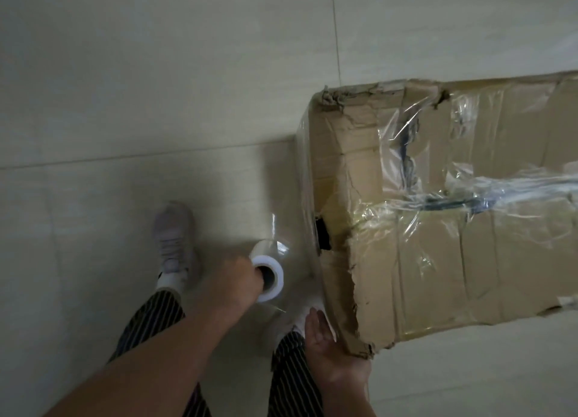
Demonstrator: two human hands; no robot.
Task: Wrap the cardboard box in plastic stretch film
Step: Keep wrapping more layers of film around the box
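Note:
A large, torn cardboard box (pixel 438 216) stands on the floor at the right, with clear film lying crinkled across its top. My left hand (pixel 237 279) holds a roll of stretch film (pixel 269 271), with fingers pushed into the core's top end. A clear sheet of film (pixel 300 228) runs from the roll to the box's near side. My right hand (pixel 328 344) is flat, fingers straight, pressed against the box's lower left corner.
Pale tiled floor (pixel 156 88) surrounds the box. My feet are below: a grey shoe (pixel 175 241) left of the roll, and striped trouser legs (pixel 291 369) close to the box's corner.

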